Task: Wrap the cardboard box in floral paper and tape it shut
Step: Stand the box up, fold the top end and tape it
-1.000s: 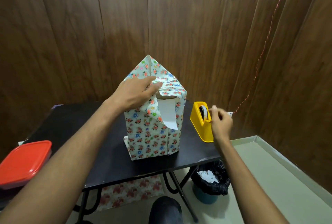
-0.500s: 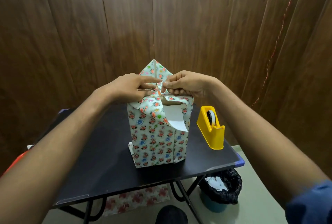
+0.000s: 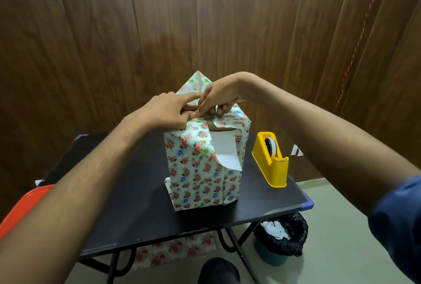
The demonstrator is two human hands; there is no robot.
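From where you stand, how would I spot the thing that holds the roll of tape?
Find the small black table against the wood-panelled wall. On it stands a tall box wrapped in floral paper, and beside it, nearer the table's right-hand edge, sits the bright yellow plastic tape dispenser. It is the only yellow thing there, with a tape roll upright in its slot.

Glossy plastic dispenser (image 3: 272, 160); matt paper wrap (image 3: 196, 170).

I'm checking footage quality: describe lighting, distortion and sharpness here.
Head view: soft, even light, with a faint sheen on the dark wood-panelled wall; wide-angle bending splays the panel seams outward; the floral-papered box and yellow tape dispenser are sharp.
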